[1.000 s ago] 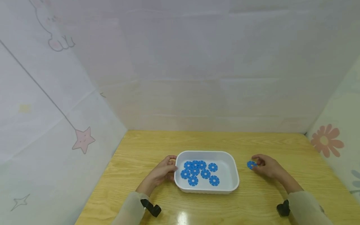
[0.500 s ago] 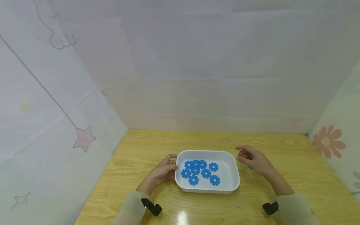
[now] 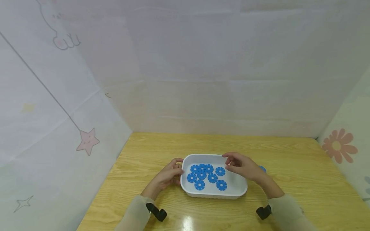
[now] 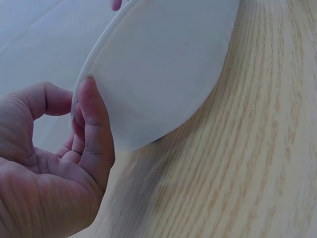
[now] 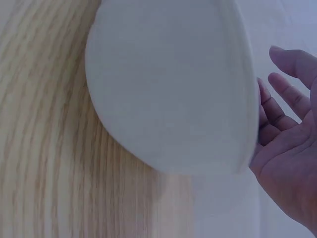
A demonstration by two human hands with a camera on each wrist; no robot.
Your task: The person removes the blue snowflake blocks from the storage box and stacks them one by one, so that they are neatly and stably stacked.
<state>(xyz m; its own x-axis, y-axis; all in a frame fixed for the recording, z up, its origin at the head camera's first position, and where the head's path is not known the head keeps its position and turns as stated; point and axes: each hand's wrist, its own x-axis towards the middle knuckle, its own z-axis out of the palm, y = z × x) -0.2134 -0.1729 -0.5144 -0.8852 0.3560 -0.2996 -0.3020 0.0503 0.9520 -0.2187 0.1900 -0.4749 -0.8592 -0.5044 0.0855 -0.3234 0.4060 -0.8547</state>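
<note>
A white plastic tub (image 3: 205, 192) stands on the table, with several blue notched discs (image 3: 212, 178) lying flat on its left and middle floor, some overlapping. My left hand (image 3: 167, 175) holds the tub's left end; in the left wrist view its thumb and fingers (image 4: 94, 124) pinch the rim. Over the tub's right part hovers my right hand (image 3: 242, 166), fingers loosely bent and nothing seen between them. The right wrist view shows that hand (image 5: 292, 119) beside the tub's rim (image 5: 250, 99). Another blue disc (image 3: 262, 168) sits right of the tub, partly hidden by the right wrist.
The wooden table (image 3: 162, 144) runs back to a pale cloth wall (image 3: 185, 96). Printed cloth walls close in on the left and right sides. Black camera mounts (image 3: 157, 213) are strapped to the wrists.
My right hand has left the blue disc on the table at right and moved left, over the tub. The left hand stays on the rim, and the discs inside lie as before.
</note>
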